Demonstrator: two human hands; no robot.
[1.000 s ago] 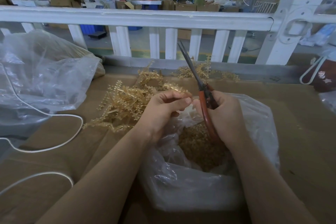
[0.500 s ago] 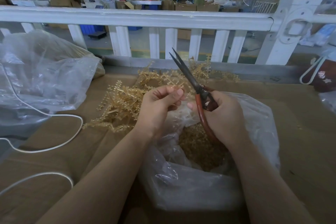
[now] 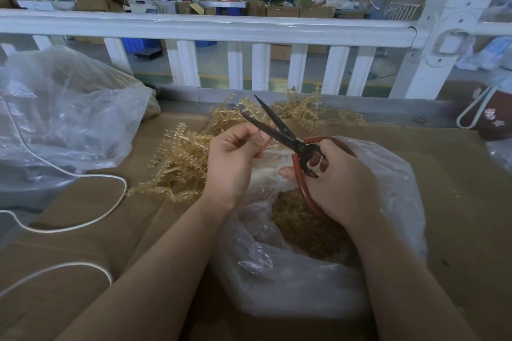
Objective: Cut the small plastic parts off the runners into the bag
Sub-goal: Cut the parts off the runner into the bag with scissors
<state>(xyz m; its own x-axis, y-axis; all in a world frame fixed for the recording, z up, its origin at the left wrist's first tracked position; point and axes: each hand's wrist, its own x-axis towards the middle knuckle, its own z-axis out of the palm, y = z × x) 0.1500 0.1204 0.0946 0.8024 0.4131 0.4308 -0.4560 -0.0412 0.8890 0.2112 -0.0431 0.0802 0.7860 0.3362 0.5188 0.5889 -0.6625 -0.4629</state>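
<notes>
At the centre of the frame the right hand (image 3: pixel 340 183) grips a pair of scissors (image 3: pixel 291 141), its fingers threaded through rubbery red loop handles that curve down past the palm; the dark, dull metal blades stand apart in a narrow V, tips pointing to the upper left. The left hand (image 3: pixel 235 158) is curled, fingertips bunched together just under the lower blade, pinching something thin and pale that is too small to make out clearly. Both hands hang over the open mouth of a clear plastic bag (image 3: pixel 304 279), crinkled and glossy, which sits at lower centre on the surface (image 3: pixel 457 202), a flat spread of matte brown cardboard. Inside the bag lies a grainy heap of small plastic parts (image 3: pixel 302 227), amber and translucent. Behind and left of the hands sprawls a tangled pile of runners (image 3: pixel 182 160), the same honey-coloured plastic, each a thin spine with short comb-like teeth; more of them lie toward the upper centre against a grey ledge. At the left, a second, larger clear bag (image 3: pixel 69 119) slumps in soft folds, and a smooth white cord (image 3: pixel 91 219) loops across the cardboard below it. A glossy white railing (image 3: pixel 207 26) with square balusters crosses the upper frame.
</notes>
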